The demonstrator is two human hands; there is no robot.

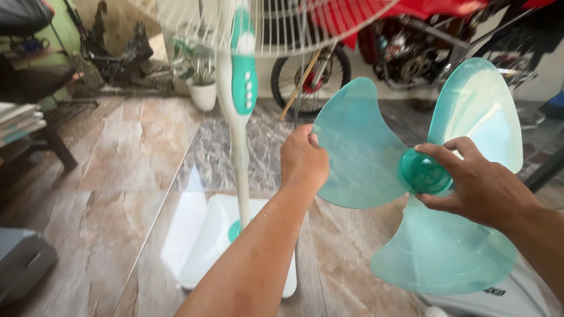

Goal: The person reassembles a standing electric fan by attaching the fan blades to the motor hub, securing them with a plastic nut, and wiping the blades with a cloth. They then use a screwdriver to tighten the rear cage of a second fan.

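We stand over a polished marble-pattern tile floor [123, 170] w/ a red motorcycle [411, 41] parked well beyond both hands, its spoked wheel showing behind the fan parts. Ahead of our left hand rises the white-and-teal plastic pedestal fan stand [238, 147], its white wire grille [276, 26] overhead and its flat white base [205, 235] on the floor below the left forearm. The thing in hand is the translucent teal three-blade plastic fan propeller [411, 188], held up in the air between both hands, off the stand. Our left hand [302, 161] is closed on the edge of the left blade, fingers curled round its rim; our right hand [479, 185] grips the round teal hub [424, 172], thumb & fingers wrapped about it. Judging by this, the blade is being handled apart from the motor, approx. mid-job; any next move would call for a steady two-hand hold, since the blades look thin & flexible. A white ceramic plant pot [203, 94] sits far ahead of the left hand. Below the right wrist lies a white plastic part [499, 296] bearing a small dark rectangular label; we can't tell more about it.
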